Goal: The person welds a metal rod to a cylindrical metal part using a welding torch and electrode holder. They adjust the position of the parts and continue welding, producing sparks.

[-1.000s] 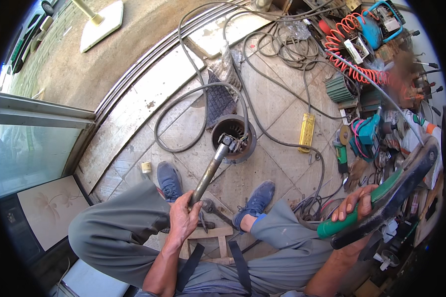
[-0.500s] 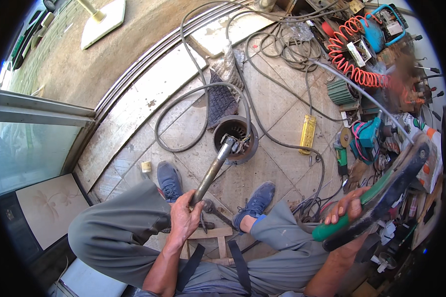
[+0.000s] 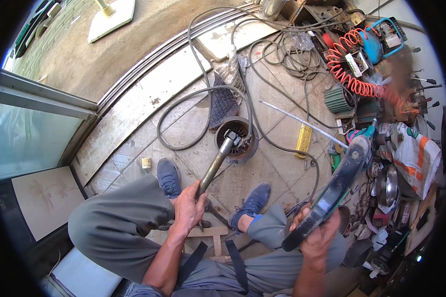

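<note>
Gripping a metal bar (image 3: 215, 166), the left hand (image 3: 189, 208) has its fingers wrapped around the near end, and the far end, with a chunky metal head (image 3: 230, 133), lines up with the mouth of a round metal housing (image 3: 243, 158). That housing sits on the tile floor (image 3: 277, 171), a bit ahead of the shoes (image 3: 168, 179), with a thick cable (image 3: 183, 147) running over to it. So the bar's already lined up, as far as I can judge, but I can't tell if its head is resting inside, fixed to something or just held over the top.

Other side's less far along, imo. The right hand (image 3: 319, 235) is curled around a long black curved tool (image 3: 332, 190), and a thin pale rod (image 3: 302, 122) pokes out from its top end. Rod tip is well apart from the bar and the housing, so nothing is being worked with it right now. My guess is that side of the job is what's left, or at least paused. No way to say if any of it's finished; the housing's insides are too dark and small to make out.
</note>
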A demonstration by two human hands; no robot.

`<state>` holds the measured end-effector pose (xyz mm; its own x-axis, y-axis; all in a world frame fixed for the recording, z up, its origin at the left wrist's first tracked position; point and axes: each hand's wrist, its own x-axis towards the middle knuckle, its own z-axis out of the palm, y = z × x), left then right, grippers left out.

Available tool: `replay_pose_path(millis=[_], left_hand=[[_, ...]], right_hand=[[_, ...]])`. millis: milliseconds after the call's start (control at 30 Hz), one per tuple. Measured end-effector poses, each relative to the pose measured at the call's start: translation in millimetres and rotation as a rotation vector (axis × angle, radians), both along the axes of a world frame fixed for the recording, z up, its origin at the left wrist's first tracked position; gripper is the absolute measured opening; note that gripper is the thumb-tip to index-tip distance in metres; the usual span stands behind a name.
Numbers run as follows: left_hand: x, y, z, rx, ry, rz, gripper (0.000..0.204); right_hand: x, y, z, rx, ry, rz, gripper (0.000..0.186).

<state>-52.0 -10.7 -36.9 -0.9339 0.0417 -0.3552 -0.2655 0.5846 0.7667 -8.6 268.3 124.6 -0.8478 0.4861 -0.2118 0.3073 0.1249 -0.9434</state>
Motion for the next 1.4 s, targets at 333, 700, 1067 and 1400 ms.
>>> replay_pose_path(millis=[333, 700, 1067, 1400], left_hand=[[-19, 2, 34, -0.112, -0.066, -0.104, 0.032], [-91, 4, 36, 0.051, -0.257, -0.239, 0.038], [-88, 11, 42, -0.005, -0.204, -0.216, 0.037], [-91, 9, 41, 0.039, -0.201, -0.212, 0.037]], right_hand=[[-12, -13, 9, 0.112, -0.021, 0.029, 0.021], [-37, -27, 26, 0.002, -0.033, 0.019, 0.024], [-39, -19, 22, 0.034, -0.054, 0.026, 0.022], [-41, -23, 17, 0.032, -0.091, 0.073, 0.021]])
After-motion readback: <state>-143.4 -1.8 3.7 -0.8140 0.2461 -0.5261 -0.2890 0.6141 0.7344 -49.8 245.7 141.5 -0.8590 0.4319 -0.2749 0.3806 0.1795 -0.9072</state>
